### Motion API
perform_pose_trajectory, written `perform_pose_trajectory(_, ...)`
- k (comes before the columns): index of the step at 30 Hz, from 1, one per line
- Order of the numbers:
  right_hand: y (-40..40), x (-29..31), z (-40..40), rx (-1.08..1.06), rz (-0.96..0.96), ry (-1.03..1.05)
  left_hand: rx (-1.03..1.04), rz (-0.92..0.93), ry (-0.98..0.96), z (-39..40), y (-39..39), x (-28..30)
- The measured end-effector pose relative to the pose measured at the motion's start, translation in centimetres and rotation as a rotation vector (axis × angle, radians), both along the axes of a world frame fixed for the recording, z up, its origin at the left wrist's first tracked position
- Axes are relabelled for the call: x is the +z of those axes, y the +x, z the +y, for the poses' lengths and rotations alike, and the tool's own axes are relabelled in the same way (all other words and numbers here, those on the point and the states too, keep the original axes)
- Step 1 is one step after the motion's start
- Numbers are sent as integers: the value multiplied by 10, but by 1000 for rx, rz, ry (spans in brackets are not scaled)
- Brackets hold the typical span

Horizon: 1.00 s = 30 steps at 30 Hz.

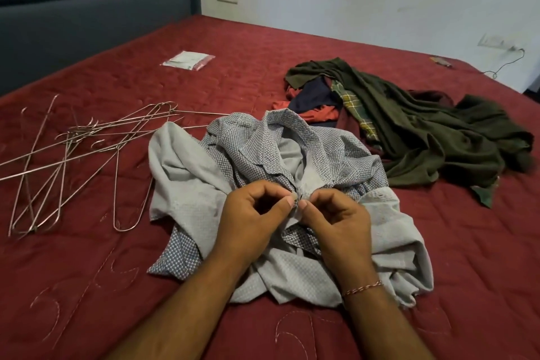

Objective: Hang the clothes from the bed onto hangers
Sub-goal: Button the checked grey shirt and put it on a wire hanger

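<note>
Wire hangers heaped at 9 o'clock on red bed. Centre: grey shirt crumpled, left hand and right hand both pinching its front edge. Clothes pile at 2 o'clock.

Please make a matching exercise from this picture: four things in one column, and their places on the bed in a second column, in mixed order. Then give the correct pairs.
Things:
1. wire hangers
2. grey patterned shirt
3. dark green garment
4. small plastic packet

Places:
A. far side of the bed, near the headboard
B. right side, in the pile of clothes
C. middle, pinched by the left hand and the right hand
D. left side, in a loose heap

Pairs: 1-D, 2-C, 3-B, 4-A
</note>
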State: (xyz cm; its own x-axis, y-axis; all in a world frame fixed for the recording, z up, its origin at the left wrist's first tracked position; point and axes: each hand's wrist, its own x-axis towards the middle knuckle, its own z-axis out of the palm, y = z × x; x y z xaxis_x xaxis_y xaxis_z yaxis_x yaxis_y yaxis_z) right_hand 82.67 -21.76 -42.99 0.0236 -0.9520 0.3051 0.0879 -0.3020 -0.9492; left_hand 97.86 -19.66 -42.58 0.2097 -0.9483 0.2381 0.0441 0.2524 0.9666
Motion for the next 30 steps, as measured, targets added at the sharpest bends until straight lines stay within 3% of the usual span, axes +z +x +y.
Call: perform_pose_trajectory(30,2,-1,3,23,49,80,-10,-66,104,2,0,0)
